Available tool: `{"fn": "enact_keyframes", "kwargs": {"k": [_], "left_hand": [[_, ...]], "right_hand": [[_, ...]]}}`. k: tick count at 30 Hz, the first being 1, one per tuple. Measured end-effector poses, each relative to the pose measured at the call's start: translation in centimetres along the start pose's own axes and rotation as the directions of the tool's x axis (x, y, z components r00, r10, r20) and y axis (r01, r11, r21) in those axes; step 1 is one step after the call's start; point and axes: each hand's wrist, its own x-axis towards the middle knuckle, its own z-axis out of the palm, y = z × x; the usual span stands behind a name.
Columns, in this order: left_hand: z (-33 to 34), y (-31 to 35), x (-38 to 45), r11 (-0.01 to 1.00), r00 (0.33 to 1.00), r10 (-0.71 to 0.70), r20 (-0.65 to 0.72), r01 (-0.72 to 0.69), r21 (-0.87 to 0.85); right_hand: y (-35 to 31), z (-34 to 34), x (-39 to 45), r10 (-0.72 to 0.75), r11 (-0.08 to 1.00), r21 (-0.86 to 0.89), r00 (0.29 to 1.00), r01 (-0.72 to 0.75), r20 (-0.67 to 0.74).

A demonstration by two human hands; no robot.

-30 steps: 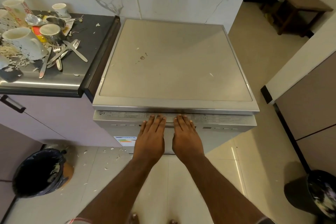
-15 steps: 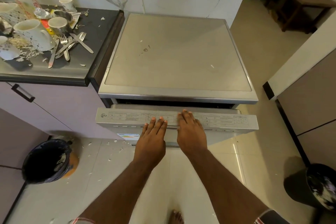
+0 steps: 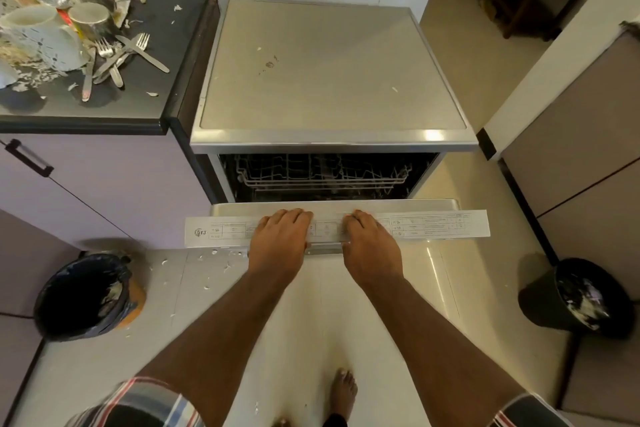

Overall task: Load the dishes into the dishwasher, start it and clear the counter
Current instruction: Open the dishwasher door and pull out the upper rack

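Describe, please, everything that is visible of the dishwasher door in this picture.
The dishwasher door is partly open, tilted out toward the person, hinged low and out of sight. It looks like brushed steel. Along its top edge runs a pale control strip printed with small tables and symbols, too small to read. The left hand and the right hand both grip this top edge, fingers curled over it. Behind the door, the dark opening shows a wire rack that looks empty.
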Motion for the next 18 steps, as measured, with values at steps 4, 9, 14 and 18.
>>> {"fn": "enact_keyframes", "kwargs": {"k": [4, 9, 14, 18], "left_hand": [[0.9, 0.3, -2.5, 1.0, 0.999, -0.021, 0.031, 0.021, -0.008], [1.8, 0.7, -5.0, 1.0, 0.999, -0.013, 0.04, 0.014, -0.025], [2.9, 1.5, -7.3, 0.998, 0.993, -0.033, 0.111, 0.039, -0.053], [3.9, 2.1, -9.7, 0.997, 0.995, -0.054, 0.087, 0.059, -0.057]], "right_hand": [[-0.1, 0.1, -2.7, 0.01, 0.999, -0.036, 1.0, -0.01, 0.018], [0.3, 0.5, -5.2, -0.03, 0.992, -0.121, 0.994, 0.043, 0.104], [1.2, 0.8, -6.4, -0.032, 0.994, -0.097, 0.986, 0.048, 0.165], [1.5, 2.4, -8.0, -0.078, 0.981, -0.16, 0.978, 0.11, 0.193]]}}
